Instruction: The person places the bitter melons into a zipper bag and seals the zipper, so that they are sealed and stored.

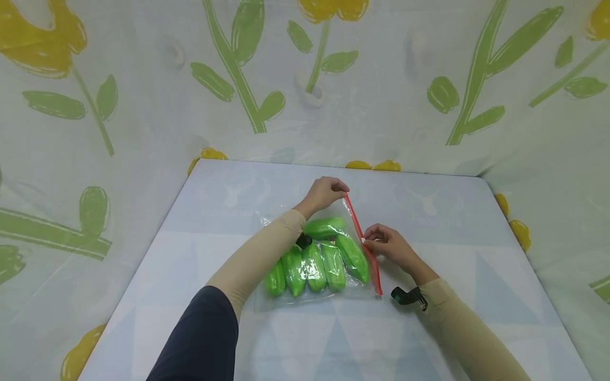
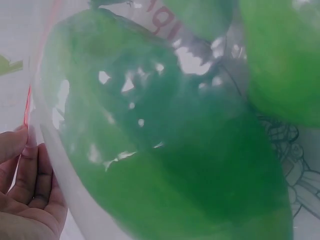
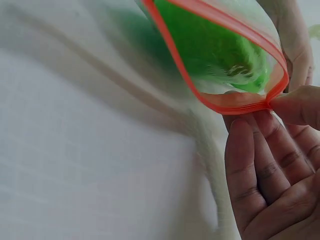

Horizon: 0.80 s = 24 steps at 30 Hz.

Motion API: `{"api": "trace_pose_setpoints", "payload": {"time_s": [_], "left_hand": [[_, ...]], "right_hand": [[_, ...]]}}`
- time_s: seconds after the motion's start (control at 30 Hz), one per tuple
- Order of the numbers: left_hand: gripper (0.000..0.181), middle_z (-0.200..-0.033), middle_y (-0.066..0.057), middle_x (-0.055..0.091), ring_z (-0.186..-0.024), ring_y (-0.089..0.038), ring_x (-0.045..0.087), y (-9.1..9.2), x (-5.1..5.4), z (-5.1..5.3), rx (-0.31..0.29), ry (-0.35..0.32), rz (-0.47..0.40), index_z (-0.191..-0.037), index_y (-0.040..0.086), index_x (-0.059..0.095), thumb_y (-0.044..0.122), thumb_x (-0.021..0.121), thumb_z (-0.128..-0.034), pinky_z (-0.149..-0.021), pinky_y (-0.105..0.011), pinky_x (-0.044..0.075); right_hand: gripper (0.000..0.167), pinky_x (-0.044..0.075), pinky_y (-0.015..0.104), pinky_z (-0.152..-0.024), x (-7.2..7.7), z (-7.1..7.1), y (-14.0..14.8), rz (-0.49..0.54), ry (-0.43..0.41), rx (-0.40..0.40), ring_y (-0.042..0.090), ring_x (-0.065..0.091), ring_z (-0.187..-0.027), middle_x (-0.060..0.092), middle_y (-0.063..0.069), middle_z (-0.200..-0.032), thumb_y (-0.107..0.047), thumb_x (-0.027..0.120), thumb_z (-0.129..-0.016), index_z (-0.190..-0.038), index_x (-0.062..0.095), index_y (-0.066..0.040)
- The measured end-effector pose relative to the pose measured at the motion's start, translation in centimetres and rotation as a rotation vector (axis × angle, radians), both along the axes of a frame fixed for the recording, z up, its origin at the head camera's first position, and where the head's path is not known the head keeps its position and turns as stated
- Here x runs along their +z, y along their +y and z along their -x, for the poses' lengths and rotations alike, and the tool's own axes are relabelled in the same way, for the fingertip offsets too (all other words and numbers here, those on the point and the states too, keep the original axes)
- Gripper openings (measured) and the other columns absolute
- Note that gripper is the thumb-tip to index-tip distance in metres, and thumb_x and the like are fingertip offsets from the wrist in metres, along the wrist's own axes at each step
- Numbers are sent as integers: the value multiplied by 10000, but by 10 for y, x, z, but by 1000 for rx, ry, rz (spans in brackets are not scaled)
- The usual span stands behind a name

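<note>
A clear zip bag (image 1: 350, 286) lies on the table with several plump green vegetables (image 1: 314, 267) inside, their exact kind unclear. Its red zip strip (image 1: 350, 209) runs down the right side. My left hand (image 1: 324, 193) pinches the far end of that strip; in the left wrist view the thumb and fingers of the left hand (image 2: 30, 195) meet at the red edge. Partway down the strip, my right hand (image 1: 393, 247) pinches it too. In the right wrist view the strip (image 3: 175, 55) gapes, and its two sides come together between the right hand's (image 3: 275, 170) thumb and fingers.
The pale, patterned table (image 1: 229, 323) extends around the bag. Behind and beside it hangs a flowered curtain (image 1: 371, 106). A black wrist mount (image 1: 407, 296) sticks out from the right sleeve, and another dark mount (image 1: 303, 241) at the left wrist hangs over the bag.
</note>
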State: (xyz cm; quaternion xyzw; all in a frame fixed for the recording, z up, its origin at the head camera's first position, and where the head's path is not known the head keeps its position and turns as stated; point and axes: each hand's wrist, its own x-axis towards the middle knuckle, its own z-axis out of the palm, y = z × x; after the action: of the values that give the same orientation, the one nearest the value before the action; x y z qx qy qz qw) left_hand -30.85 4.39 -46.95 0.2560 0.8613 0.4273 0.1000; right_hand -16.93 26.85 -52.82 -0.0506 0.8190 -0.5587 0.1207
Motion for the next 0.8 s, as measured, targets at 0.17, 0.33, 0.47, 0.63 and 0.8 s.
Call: {"api": "trace_pose_setpoints", "payload": {"time_s": [0.17, 0.33, 0.47, 0.63, 0.8], "left_hand": [[206, -1128, -47, 730, -1086, -190, 650, -2, -1, 1, -5, -1, 5, -1167, 72, 742, 178, 661, -1010, -930, -316, 524], [207, -1133, -53, 731, -1096, -197, 649, -4, -1, 2, 0, -5, 12, -1167, 68, 742, 173, 662, -1008, -941, -322, 522], [217, -1135, -57, 731, -1095, -198, 650, -4, -1, 3, -3, -2, 12, -1175, 59, 739, 175, 666, -1005, -943, -324, 520], [230, -1138, -62, 728, -1094, -201, 649, -5, -2, 4, -4, -4, 7, -1187, 42, 733, 167, 664, -1006, -935, -330, 521], [225, -1139, -69, 729, -1092, -208, 652, -6, -3, 6, -3, -7, -4, -1183, 43, 736, 161, 666, -1004, -934, -338, 525]], "right_hand": [[257, 547, 321, -707, 0, -5, 0, -11, -15, 18, 235, 628, -829, 675, 117, -979, -179, 719, -960, -1133, 618, -17], [266, 568, 326, -729, 1, -9, 0, -1, -31, 56, 230, 652, -826, 685, 126, -973, -184, 725, -956, -1124, 615, -9], [241, 570, 334, -716, 1, -12, 2, -9, -39, 69, 230, 661, -804, 685, 98, -948, -186, 726, -952, -1102, 618, -31], [193, 561, 337, -694, 1, -18, 4, -22, -42, 112, 245, 663, -779, 671, 100, -914, -171, 711, -959, -1073, 614, -48], [198, 535, 330, -659, 3, -25, 4, -37, -57, 162, 246, 658, -768, 673, 102, -903, -183, 709, -960, -1064, 605, -50]]}}
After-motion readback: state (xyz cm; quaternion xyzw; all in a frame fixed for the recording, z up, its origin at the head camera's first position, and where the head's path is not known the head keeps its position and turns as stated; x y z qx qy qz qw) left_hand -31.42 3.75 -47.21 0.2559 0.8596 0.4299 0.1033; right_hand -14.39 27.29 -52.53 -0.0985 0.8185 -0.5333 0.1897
